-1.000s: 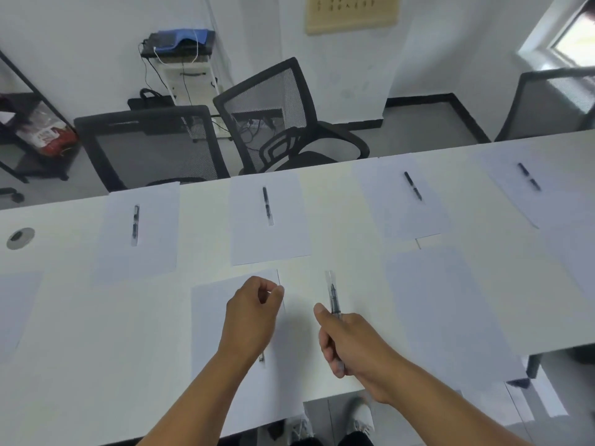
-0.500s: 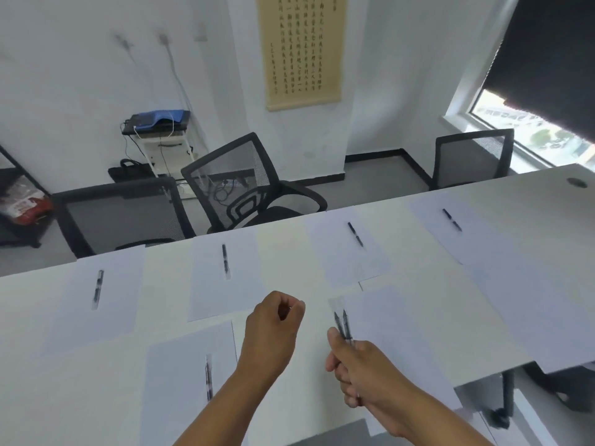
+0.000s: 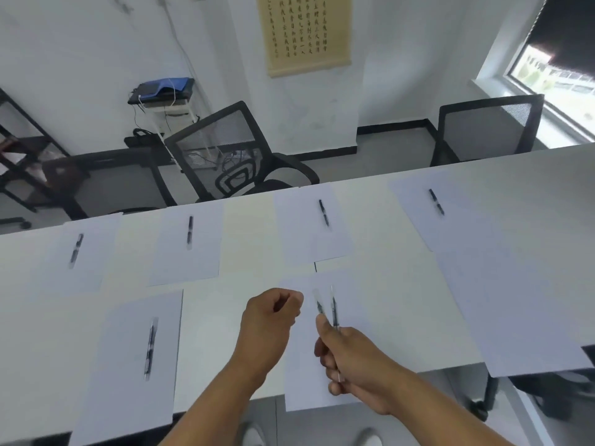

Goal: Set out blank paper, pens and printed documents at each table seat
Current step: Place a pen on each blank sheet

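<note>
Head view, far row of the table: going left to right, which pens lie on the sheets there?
Four pens, each on its own sheet: leftmost pen → second pen → third pen → rightmost pen.

You're in an office meeting room, it seems. A long white table faces black mesh swivel chairs. A beige calligraphy scroll hangs behind.

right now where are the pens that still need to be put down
Head view, lower centre: two pens stick up from the right hand, over the bare sheet at the table's near edge.
</note>
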